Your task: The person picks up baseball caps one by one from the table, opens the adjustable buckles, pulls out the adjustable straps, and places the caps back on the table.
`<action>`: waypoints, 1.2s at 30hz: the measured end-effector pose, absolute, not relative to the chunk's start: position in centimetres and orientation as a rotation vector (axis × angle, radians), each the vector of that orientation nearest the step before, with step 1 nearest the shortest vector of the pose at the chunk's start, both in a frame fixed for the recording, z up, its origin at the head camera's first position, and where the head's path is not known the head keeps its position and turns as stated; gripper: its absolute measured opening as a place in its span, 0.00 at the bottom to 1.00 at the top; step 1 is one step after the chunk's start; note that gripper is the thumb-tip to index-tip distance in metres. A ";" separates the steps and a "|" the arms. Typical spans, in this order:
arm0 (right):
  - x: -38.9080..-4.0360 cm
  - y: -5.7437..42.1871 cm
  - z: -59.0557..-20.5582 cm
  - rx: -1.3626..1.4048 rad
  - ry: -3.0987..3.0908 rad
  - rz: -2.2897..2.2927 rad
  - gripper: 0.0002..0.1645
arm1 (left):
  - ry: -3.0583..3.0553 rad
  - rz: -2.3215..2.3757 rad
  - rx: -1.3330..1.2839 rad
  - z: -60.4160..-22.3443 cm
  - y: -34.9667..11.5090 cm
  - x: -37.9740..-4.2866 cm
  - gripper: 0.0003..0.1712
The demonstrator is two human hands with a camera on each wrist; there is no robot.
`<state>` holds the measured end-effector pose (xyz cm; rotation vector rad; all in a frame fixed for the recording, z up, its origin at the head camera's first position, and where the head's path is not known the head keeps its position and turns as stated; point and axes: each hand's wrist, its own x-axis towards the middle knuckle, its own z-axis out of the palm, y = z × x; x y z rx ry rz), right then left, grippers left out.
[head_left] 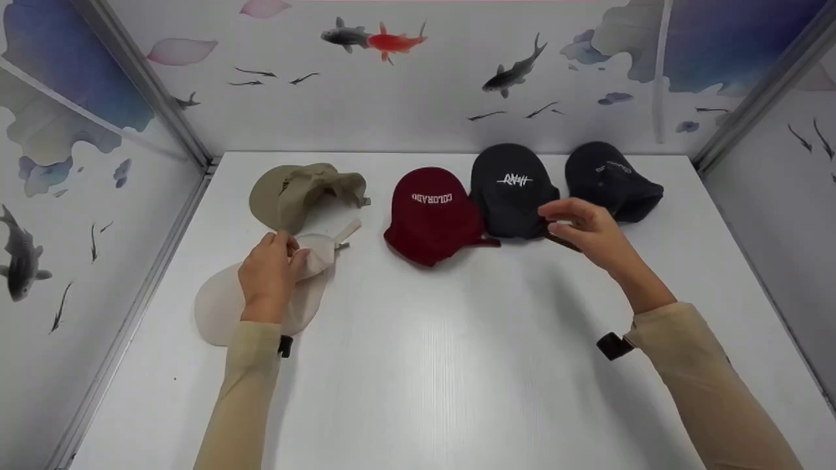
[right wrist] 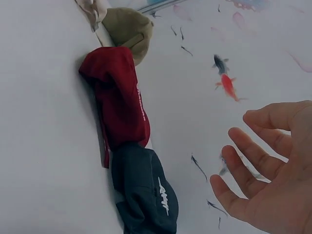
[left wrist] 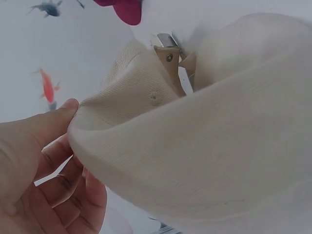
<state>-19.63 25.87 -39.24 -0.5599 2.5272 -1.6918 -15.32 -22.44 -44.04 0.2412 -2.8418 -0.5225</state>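
Observation:
My left hand (head_left: 269, 274) pinches the fabric of a cream baseball cap (head_left: 219, 303) between thumb and fingers, at the left of the table in the head view. Up close in the left wrist view, the cream cap (left wrist: 209, 151) fills much of the picture, its strap and metal buckle (left wrist: 168, 41) showing behind the held edge. My right hand (head_left: 584, 232) is raised in front of a black cap (head_left: 513, 189) with white lettering. Its fingers (right wrist: 253, 151) are loosely bent and apart, with nothing between them in the right wrist view.
Behind the cream cap lies an olive-tan cap (head_left: 274, 196). A dark red cap (head_left: 428, 215) lettered COLORADO sits mid-table against the black one, and a navy cap (head_left: 604, 176) lies at the back right. Walls printed with fish enclose the white table (head_left: 431, 391) at the back and sides.

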 end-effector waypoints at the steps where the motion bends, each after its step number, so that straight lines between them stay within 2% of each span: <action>1: -20.0 25.9 -39.3 -0.547 2.563 -1.661 0.17 | -2.845 -0.524 0.244 -44.1 -22.4 -15.4 0.13; 9: -22.3 25.9 -40.3 -0.403 2.779 -1.403 0.17 | -2.849 -0.517 0.254 -44.7 -22.2 -15.6 0.14; 21: -24.4 25.1 -42.0 -0.380 2.813 -1.280 0.18 | -2.860 -0.523 0.276 -45.7 -21.9 -16.8 0.13; 36: -26.1 24.8 -44.1 -0.271 2.777 -1.224 0.19 | -2.908 -0.474 0.227 -44.6 -21.2 -15.6 0.13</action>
